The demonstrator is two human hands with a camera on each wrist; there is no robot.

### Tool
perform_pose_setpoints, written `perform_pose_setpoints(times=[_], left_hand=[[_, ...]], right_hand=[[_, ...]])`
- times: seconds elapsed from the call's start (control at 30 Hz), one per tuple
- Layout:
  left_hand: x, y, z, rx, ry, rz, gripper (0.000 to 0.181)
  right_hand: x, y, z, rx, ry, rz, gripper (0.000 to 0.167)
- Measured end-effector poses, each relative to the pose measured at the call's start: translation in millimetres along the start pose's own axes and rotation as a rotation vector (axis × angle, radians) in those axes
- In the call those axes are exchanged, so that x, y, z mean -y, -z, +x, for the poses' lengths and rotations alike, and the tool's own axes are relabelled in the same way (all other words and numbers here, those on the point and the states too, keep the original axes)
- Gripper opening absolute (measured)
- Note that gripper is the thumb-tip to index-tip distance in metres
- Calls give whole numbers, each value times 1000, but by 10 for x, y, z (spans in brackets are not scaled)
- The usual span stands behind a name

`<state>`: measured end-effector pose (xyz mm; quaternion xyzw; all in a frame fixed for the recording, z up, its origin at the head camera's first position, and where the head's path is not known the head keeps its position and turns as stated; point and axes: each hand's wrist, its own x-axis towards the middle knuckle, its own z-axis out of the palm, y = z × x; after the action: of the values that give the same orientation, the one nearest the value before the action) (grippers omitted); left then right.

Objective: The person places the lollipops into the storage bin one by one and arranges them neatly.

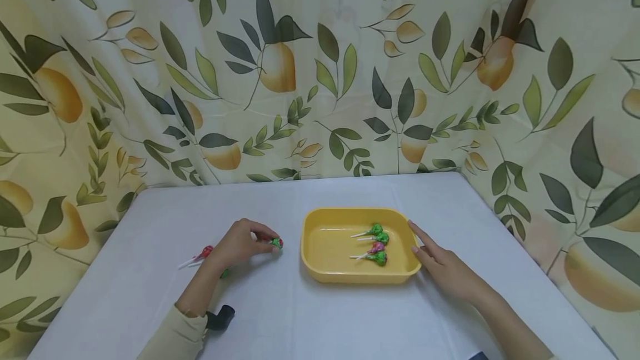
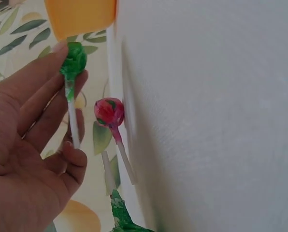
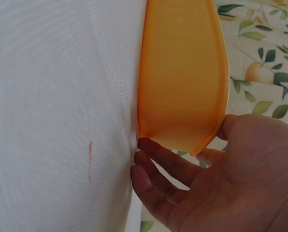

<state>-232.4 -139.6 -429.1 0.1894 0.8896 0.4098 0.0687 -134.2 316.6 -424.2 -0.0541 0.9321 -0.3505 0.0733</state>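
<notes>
Nearest you, the beige sleeve (image 1: pixel 175 333) of your left arm comes in at the bottom, with a black piece (image 1: pixel 221 318) at the wrist. Just beyond and partly behind that forearm, a red lollipop (image 1: pixel 207 251) and a green lollipop (image 2: pixel 123 212) lie on the white table (image 1: pixel 330 321), sticks close together in the left wrist view. Your left hand (image 1: pixel 241 244) pinches another lollipop (image 1: pixel 276 243), green-wrapped, its head at the fingertips and its stick running back toward your palm. It is to the left of the yellow tray (image 1: pixel 345 278), apart from it, and the left wrist view shows it raised off the cloth.

Your right hand (image 1: pixel 445 272) has its fingers spread against the outside of the tray's right end, the thumb at the near corner, the index finger reaching along the rim. Inside, toward the right, four lollipops (image 1: pixel 378 248) lie in a column, sticks pointing left; three look green, one pink. Past the table's far edge hangs a curtain (image 1: pixel 310 143) printed with leaves and orange fruit.
</notes>
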Motion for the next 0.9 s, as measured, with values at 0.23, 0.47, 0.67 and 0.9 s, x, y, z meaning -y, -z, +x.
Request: perform_pose_setpoints(times=[0.23, 0.47, 0.67, 0.9], left_hand=[[-59, 0, 24, -12, 1, 11, 18], [-156, 28, 99, 3, -62, 17, 18], [-275, 49, 160, 10, -105, 28, 17], [-402, 26, 234, 23, -109, 47, 17]], right_hand=[[7, -1, -15, -6, 7, 4, 63], [12, -18, -13, 0, -21, -12, 65], [26, 1, -27, 6, -10, -10, 65], [41, 6, -22, 8, 3, -3, 64]])
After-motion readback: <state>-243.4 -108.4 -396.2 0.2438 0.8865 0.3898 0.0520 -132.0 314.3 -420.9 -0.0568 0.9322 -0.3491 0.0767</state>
